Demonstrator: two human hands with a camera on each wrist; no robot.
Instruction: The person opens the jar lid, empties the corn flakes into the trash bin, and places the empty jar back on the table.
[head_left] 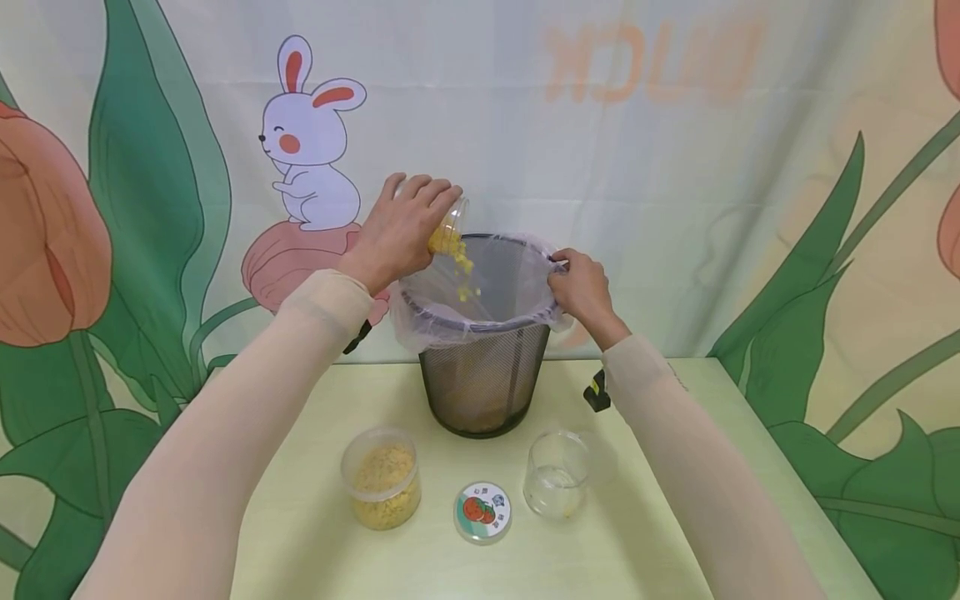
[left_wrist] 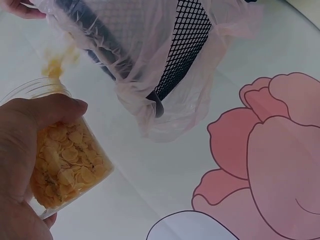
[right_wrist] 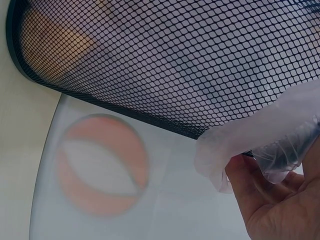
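Observation:
My left hand (head_left: 405, 229) grips a clear jar (head_left: 454, 218) tilted over the bin's left side. Yellow flakes (head_left: 464, 265) spill from its mouth and fall inside the rim. In the left wrist view many flakes (left_wrist: 70, 165) still fill the jar below the thumb. The black mesh bin (head_left: 483, 383) stands upright, lined with a thin whitish plastic bag (head_left: 422, 332) folded over its rim. At the right side of that rim, my right hand (head_left: 587, 292) pinches the edge and the bag; the right wrist view shows its fingers (right_wrist: 245, 182) against the folded plastic.
On the pale table (head_left: 330, 392) in front of the bin stand a tub (head_left: 384, 492) of yellow flakes, a round lid (head_left: 482, 512) with a printed picture, and a clear glass-like jar (head_left: 555, 479). A printed curtain (head_left: 480, 125) hangs right behind the bin.

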